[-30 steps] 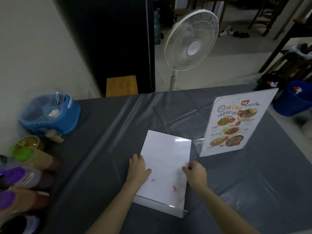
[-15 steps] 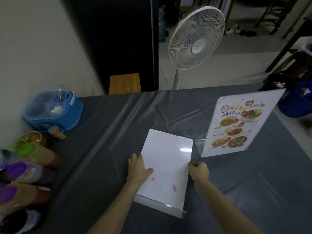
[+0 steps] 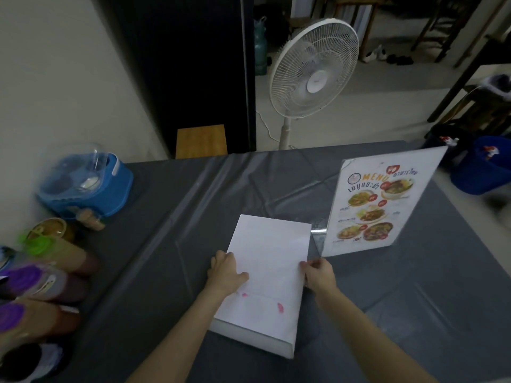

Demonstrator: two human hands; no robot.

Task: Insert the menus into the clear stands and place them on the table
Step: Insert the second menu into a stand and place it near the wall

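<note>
A clear stand [image 3: 250, 337] lies flat on the grey table [image 3: 166, 244] in front of me, its base nearest to me. A white menu sheet [image 3: 272, 261], blank side up, lies in it. My left hand [image 3: 225, 273] presses on the sheet's left edge. At the sheet's right edge my right hand [image 3: 318, 275] pinches it with the fingertips. A second stand with a printed food menu [image 3: 378, 208] stands upright to the right, just beyond my right hand.
Several sauce bottles [image 3: 41, 277] lie along the table's left edge, behind them a blue condiment caddy [image 3: 88, 186]. A white pedestal fan [image 3: 313, 70] and a wooden stool [image 3: 201, 140] stand past the far edge. A blue bucket [image 3: 484, 167] sits at the right.
My right hand has shifted a little up the sheet's right edge. The glare on the stand's face is gone. My left hand stays in place.
</note>
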